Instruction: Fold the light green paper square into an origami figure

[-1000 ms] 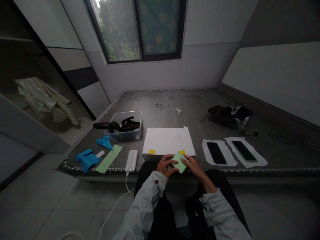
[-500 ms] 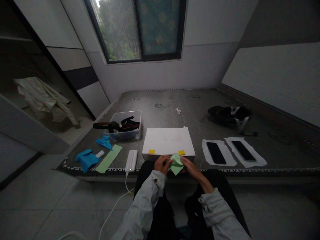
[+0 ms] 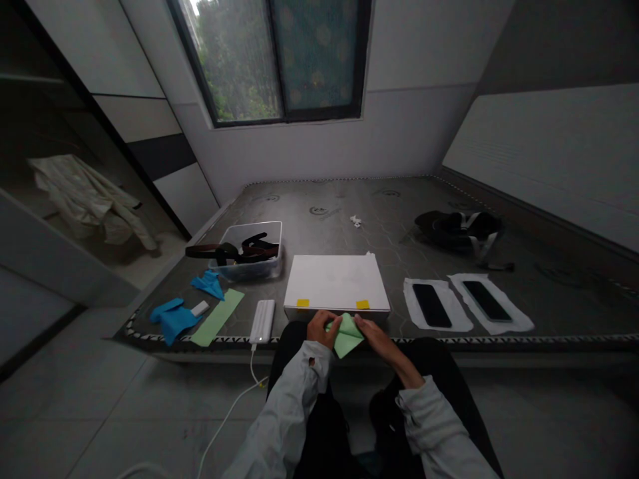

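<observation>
A folded piece of light green paper [image 3: 348,337] is held between my two hands, just in front of the white box. My left hand [image 3: 322,328] pinches its left side with thumb and fingers. On the other side my right hand [image 3: 375,334] is closed on the paper's right edge. Creases show across its face, and a corner points down toward my lap. The white box [image 3: 337,279] lies flat on the mattress right behind my hands, with two yellow tabs [image 3: 362,305] at its front edge.
Left of the box lie a white power bank [image 3: 262,321] with a cable, a green paper strip [image 3: 217,318], blue folded paper [image 3: 174,320] and a clear bin [image 3: 249,269] holding belts. On the right are two phones [image 3: 432,306] on white sheets and a black bag [image 3: 456,229].
The green paper has turned and come slightly lower and toward me, showing a wider creased face. My right fingers have shifted a little left along its edge.
</observation>
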`<state>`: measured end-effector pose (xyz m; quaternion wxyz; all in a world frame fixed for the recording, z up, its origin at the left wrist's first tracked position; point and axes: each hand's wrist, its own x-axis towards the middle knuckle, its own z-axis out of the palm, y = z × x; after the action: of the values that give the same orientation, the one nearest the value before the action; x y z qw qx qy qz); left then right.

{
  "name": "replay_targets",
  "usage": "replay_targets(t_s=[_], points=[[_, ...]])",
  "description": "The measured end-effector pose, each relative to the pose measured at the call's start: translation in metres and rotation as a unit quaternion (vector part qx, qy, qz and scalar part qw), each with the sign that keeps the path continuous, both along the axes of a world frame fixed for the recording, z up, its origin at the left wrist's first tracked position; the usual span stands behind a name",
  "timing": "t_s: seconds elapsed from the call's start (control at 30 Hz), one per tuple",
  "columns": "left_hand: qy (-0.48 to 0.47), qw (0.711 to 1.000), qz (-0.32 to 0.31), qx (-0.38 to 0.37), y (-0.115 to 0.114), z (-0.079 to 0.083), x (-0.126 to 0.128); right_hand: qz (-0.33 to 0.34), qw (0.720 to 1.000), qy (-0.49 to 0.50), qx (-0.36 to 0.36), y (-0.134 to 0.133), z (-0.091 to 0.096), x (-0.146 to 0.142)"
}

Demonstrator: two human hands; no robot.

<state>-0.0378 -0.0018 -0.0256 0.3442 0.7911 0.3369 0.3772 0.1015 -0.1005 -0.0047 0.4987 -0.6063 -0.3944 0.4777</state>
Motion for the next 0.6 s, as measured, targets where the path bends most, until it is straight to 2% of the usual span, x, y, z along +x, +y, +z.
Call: replay_targets(t_s=[0.13, 0.27, 0.47, 0.6], points=[[-0.013, 1.000, 0.000, 0.013, -0.0008, 0.0023, -0.0006, 0.058, 0.997, -0.037, 0.028, -0.0012, 0.0026, -0.0027], [-0.028, 1.000, -0.002, -0.012, -0.0010, 0.0020, -0.0005, 0.047, 0.997, -0.047, 0.048, 0.0007, -0.0011, -0.0035], [-0.057, 0.981, 0.012, -0.186, 0.0001, -0.0026, 0.0035, 0.038, 0.996, -0.046, 0.064, 0.0037, -0.0062, -0.0022], [-0.060, 0.967, -0.013, -0.246, 0.0019, -0.0048, 0.0040, 0.028, 0.995, -0.066, 0.068, 0.0022, -0.0018, -0.0018]])
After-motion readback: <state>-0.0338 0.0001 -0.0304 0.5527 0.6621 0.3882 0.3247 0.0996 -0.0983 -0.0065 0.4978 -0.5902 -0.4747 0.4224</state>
